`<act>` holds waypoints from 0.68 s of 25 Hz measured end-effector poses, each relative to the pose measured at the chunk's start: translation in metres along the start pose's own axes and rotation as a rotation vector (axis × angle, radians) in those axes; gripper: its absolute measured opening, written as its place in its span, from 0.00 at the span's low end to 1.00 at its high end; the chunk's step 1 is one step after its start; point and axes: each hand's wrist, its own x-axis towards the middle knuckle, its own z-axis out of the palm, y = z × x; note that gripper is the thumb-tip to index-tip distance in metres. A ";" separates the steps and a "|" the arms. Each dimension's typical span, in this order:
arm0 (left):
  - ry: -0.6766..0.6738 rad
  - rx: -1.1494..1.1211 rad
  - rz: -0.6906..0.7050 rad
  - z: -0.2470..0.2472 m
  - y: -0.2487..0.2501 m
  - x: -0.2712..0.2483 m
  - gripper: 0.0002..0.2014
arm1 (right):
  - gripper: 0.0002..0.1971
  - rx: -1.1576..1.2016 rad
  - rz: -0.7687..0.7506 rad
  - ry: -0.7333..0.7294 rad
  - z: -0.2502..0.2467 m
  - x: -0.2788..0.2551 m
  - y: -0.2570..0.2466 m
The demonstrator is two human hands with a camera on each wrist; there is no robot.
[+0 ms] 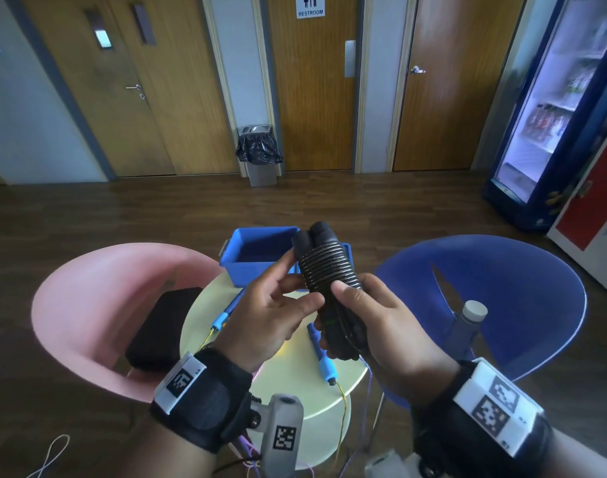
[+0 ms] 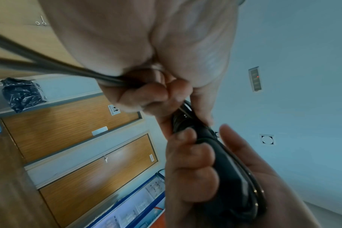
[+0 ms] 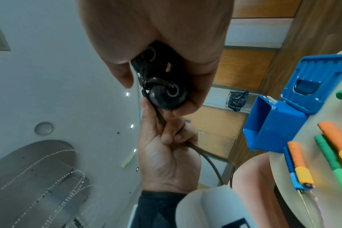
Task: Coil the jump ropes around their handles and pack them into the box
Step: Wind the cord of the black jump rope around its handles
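A black jump rope (image 1: 326, 267) has its cord coiled in tight turns round its two handles, which are held side by side above the table. My right hand (image 1: 374, 315) grips the lower part of the handles (image 3: 166, 92). My left hand (image 1: 274, 305) touches the coil, and its curled fingers (image 3: 170, 135) hold the loose loop of cord (image 3: 211, 158), which runs taut past the left wrist view (image 2: 49, 66). The open blue box (image 1: 257, 274) stands just behind the handles on the round table (image 1: 295, 384). Other ropes with blue (image 1: 324, 357), orange (image 3: 299, 157) and green (image 3: 330, 157) handles lie on the table.
A pink chair (image 1: 105, 288) with a black pouch (image 1: 164, 326) stands left of the table. At the right is a blue chair (image 1: 502, 288) with a grey bottle (image 1: 467, 322). Thin cords hang off the table's front edge. A bin (image 1: 259, 153) stands by the far wall.
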 end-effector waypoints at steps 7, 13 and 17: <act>-0.025 -0.158 0.013 -0.013 -0.002 -0.002 0.43 | 0.18 0.160 0.042 -0.205 0.004 0.002 -0.002; -0.049 -0.219 -0.043 -0.013 -0.004 -0.006 0.40 | 0.16 0.136 0.019 -0.246 0.002 -0.001 -0.001; -0.112 -0.276 -0.072 0.000 0.004 -0.004 0.48 | 0.23 0.271 0.148 -0.371 0.001 -0.001 -0.001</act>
